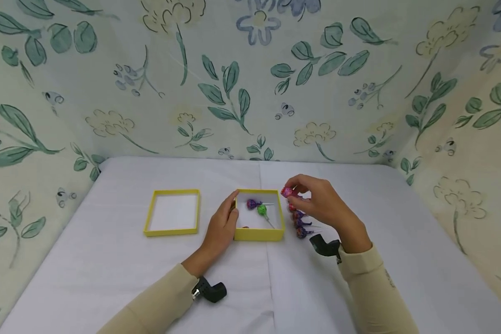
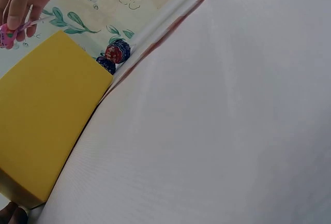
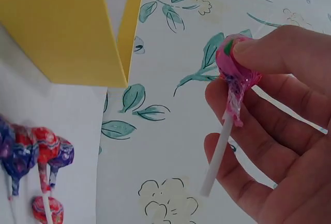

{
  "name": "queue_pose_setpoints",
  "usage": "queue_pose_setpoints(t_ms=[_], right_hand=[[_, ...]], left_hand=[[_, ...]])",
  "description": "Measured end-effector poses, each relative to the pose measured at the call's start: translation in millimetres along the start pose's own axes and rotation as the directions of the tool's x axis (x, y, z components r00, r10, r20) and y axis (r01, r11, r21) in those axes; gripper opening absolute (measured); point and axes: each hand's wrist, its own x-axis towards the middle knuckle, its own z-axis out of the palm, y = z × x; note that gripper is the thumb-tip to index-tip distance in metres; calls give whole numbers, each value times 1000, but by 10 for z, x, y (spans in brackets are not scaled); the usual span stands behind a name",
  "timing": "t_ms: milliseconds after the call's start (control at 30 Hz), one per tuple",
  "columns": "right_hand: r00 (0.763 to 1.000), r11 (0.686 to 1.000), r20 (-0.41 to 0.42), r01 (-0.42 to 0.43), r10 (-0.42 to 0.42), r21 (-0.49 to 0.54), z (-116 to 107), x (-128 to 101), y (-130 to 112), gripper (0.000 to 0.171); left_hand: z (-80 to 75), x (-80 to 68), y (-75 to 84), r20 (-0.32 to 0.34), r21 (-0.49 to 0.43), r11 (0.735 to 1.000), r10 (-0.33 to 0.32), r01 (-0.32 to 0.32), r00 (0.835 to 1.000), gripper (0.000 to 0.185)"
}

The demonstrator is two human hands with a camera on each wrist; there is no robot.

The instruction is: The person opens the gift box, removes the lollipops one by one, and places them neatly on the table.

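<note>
A yellow box stands mid-table with a purple lollipop and a green lollipop lying inside. My left hand grips the box's left wall, the thumb at the rim. Just past the box's far right corner, my right hand pinches a pink-wrapped lollipop by its head, lifted off the table. In the right wrist view the thumb and fingers close round that pink lollipop, with its white stick pointing down. Several wrapped lollipops lie in a row right of the box.
A second shallow yellow tray, white inside, sits left of the box. The table is covered in a white cloth. Floral fabric walls close in the back and both sides.
</note>
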Motion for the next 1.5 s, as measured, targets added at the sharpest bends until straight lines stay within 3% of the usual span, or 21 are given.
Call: queue_pose_setpoints(t_ms=[433,1167,1500], right_hand=[[995,995,-93,-38,29,-92,-177,-230,227,25],[989,976,2,-145,147,-163,-110,-392,634,24],[950,938,49,-294,307,-181,-37,-408,780,26]], left_hand=[[-8,8,13,8,3,1000,-10,10,1000,50],[-17,-7,6,12,13,1000,-18,18,1000,50],[2,3,-23,0,10,1000,-16,16,1000,51]])
